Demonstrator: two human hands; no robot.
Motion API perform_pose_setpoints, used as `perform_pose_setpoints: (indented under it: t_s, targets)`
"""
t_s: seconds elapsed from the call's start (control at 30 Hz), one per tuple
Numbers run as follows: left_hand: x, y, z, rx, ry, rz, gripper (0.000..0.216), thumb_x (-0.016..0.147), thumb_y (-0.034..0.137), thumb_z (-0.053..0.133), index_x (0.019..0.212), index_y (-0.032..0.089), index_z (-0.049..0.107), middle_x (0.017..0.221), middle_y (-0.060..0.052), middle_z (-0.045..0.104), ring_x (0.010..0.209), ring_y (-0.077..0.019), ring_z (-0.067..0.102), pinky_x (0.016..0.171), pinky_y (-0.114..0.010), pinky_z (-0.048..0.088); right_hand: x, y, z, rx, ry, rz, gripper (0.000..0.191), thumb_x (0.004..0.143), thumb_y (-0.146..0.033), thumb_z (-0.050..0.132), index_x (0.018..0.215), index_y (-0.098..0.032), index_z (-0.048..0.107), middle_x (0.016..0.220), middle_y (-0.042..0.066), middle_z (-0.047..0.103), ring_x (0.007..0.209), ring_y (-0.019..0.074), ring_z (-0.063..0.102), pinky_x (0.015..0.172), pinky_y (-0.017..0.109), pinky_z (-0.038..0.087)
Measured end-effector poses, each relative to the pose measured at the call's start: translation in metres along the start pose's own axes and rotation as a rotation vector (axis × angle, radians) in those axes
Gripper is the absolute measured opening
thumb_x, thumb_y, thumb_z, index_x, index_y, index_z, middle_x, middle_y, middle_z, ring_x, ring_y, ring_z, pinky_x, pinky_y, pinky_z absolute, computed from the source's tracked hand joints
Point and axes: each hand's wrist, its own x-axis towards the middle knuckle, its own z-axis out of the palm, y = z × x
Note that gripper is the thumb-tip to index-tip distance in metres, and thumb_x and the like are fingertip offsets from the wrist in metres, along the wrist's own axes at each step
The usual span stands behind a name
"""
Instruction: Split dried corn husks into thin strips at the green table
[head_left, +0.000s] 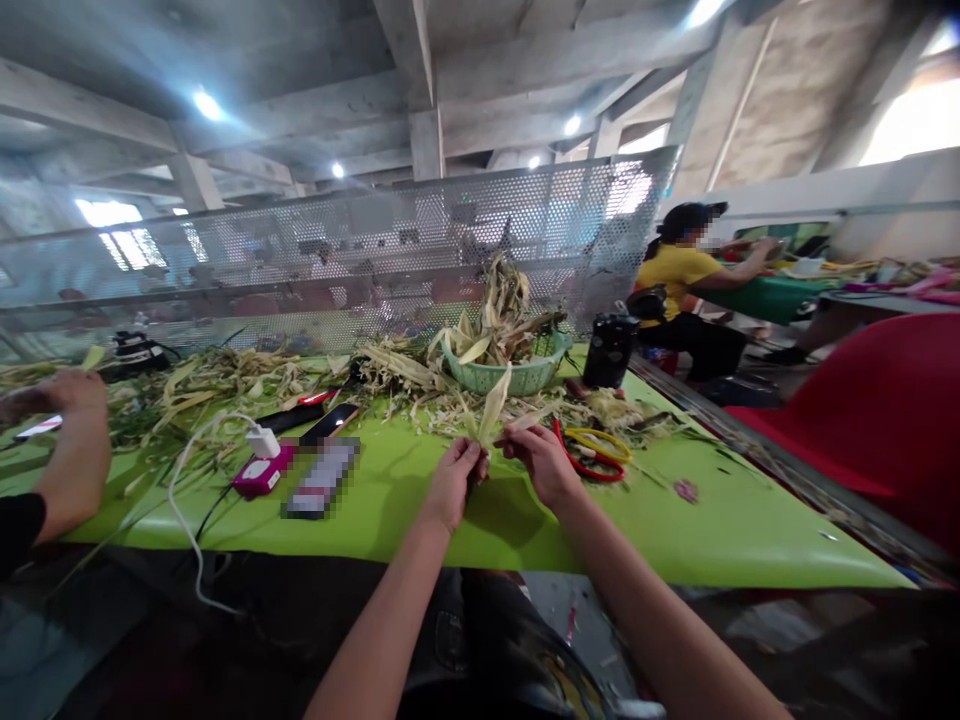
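My left hand (452, 483) is closed around the base of a bunch of pale yellow-green husk leaves (495, 402), which look like dried corn husk. The leaves point upward and fan out above the fingers. At the right side of the bunch, my right hand (547, 466) pinches a pale strip of leaf (531, 417). Both hands are just above the green table cover (405, 515). Close to my right hand lie red and yellow loop handles (600, 455), probably of scissors. Behind the bunch stands a green plastic basket (506, 377) heaped with dried leaves (504, 305).
Leaf scraps (217, 375) litter the table's back and left. Left of my hands lie a phone (324, 480), another dark phone (330, 424) and a magenta power block (262, 472) with a white cable. A black container (609, 350) stands right. A co-worker's arm (75, 440) reaches in from the left.
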Motion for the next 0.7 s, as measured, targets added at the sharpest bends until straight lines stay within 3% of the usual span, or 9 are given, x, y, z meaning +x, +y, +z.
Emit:
perform_pose_setpoints:
  t_s: [0.17,0.33,0.47,0.6,0.7]
  targets:
    - [0.006,-0.007,-0.009,-0.007,0.228,0.117,0.035,0.072,0.042,0.074,0.075,0.017,0.05,0.059,0.007,0.042,0.054,-0.0062,0.038,0.053,-0.021,0.029,-0.009,-0.011,0.012,-0.151,-0.175,0.016,0.015,0.066,-0.028,0.076,0.066,-0.017,0.066,0.064,0.003,0.067,0.061,0.0153,0.057,0.059,0.027,0.042]
    - [0.007,-0.014,-0.016,0.009,0.253,0.098,0.034,0.071,0.044,0.074,0.078,0.018,0.053,0.062,0.006,0.044,0.054,-0.0071,0.04,0.052,-0.021,0.03,-0.011,-0.007,0.014,-0.36,-0.421,0.044,0.023,0.07,-0.038,0.075,0.072,-0.016,0.068,0.067,0.002,0.066,0.063,0.0147,0.056,0.06,0.028,0.043]
    - [0.008,-0.014,-0.018,-0.029,0.26,0.049,0.035,0.069,0.044,0.075,0.08,0.018,0.054,0.065,0.006,0.048,0.056,-0.0077,0.043,0.053,-0.021,0.031,-0.011,-0.005,0.011,-0.373,-0.463,0.06,0.023,0.07,-0.037,0.076,0.074,-0.016,0.068,0.071,0.001,0.065,0.066,0.0144,0.056,0.066,0.028,0.043]
    - [0.009,-0.012,-0.017,-0.039,0.28,0.068,0.036,0.067,0.044,0.076,0.08,0.018,0.055,0.068,0.005,0.051,0.061,-0.0086,0.047,0.056,-0.021,0.034,-0.013,-0.008,0.009,-0.34,-0.577,0.065,0.024,0.066,-0.03,0.077,0.085,-0.017,0.07,0.086,0.003,0.068,0.081,0.019,0.059,0.075,0.03,0.044]
    - [0.008,-0.01,-0.014,-0.043,0.271,0.07,0.036,0.066,0.043,0.077,0.082,0.018,0.056,0.072,0.004,0.053,0.065,-0.0092,0.048,0.061,-0.022,0.037,-0.011,-0.008,0.006,-0.243,-0.481,0.017,0.029,0.064,-0.026,0.076,0.091,-0.019,0.068,0.086,0.002,0.065,0.078,0.0175,0.057,0.072,0.029,0.043]
